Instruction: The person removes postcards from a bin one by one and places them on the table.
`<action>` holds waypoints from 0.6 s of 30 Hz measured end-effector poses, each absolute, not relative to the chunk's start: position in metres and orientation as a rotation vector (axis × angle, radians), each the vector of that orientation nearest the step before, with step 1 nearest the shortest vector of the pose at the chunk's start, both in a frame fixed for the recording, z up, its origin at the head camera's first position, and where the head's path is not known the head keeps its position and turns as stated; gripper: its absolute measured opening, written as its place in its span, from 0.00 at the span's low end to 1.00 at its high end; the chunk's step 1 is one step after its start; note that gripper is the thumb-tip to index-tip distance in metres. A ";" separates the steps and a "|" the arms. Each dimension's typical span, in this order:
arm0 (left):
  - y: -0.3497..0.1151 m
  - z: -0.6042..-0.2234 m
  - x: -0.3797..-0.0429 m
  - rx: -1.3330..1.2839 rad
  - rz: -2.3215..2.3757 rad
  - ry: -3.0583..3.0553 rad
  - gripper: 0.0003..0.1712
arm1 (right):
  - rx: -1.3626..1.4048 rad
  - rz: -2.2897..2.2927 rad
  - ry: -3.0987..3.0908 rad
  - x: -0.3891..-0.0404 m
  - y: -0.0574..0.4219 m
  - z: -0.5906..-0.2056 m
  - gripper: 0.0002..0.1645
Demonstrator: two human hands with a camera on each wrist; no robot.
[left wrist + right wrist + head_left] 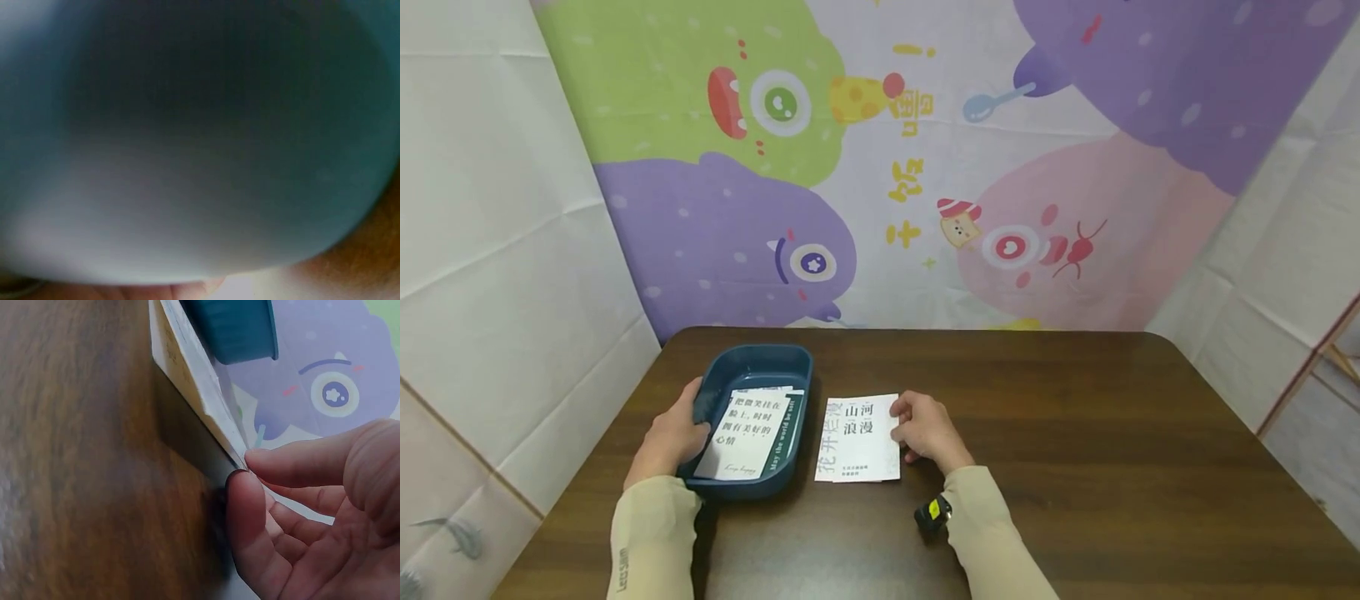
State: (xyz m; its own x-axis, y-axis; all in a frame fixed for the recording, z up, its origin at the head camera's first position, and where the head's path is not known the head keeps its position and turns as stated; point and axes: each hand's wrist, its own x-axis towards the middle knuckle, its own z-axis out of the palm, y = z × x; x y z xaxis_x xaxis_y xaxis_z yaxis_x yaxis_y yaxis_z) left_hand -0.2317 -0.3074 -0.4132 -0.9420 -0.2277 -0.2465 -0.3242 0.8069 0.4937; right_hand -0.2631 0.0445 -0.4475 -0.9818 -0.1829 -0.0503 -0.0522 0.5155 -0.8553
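Observation:
My left hand [672, 437] grips the left wall of a dark blue rectangular tray [758, 357]. Printed cards [747, 433] lie overlapping inside it, a white one with black characters over a dark green one. Right of the tray, my right hand [928, 429] pinches white printed cards [859, 450] by their right edge. In the right wrist view, the thumb and forefinger meet on the edge of these cards [206, 394], which are seen nearly side-on. How many there are I cannot tell. The left wrist view is blurred, filled mostly by the tray's bluish outer surface [187, 200].
The dark brown wooden table [1075, 433] has rounded far corners. Behind it hangs a cloth [910, 292] with cartoon monsters, and white cloth [497, 208] hangs at the sides. A small black device with a yellow mark [932, 512] sits at the right wrist.

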 end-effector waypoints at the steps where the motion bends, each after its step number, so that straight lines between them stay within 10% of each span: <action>1: -0.307 -0.413 -0.232 -0.434 0.816 2.818 0.45 | -0.209 -1.460 2.624 -0.263 0.044 -0.448 0.16; 18: -0.309 -0.412 -0.231 -0.411 0.810 2.806 0.45 | -0.218 -1.362 2.681 -0.262 0.042 -0.448 0.17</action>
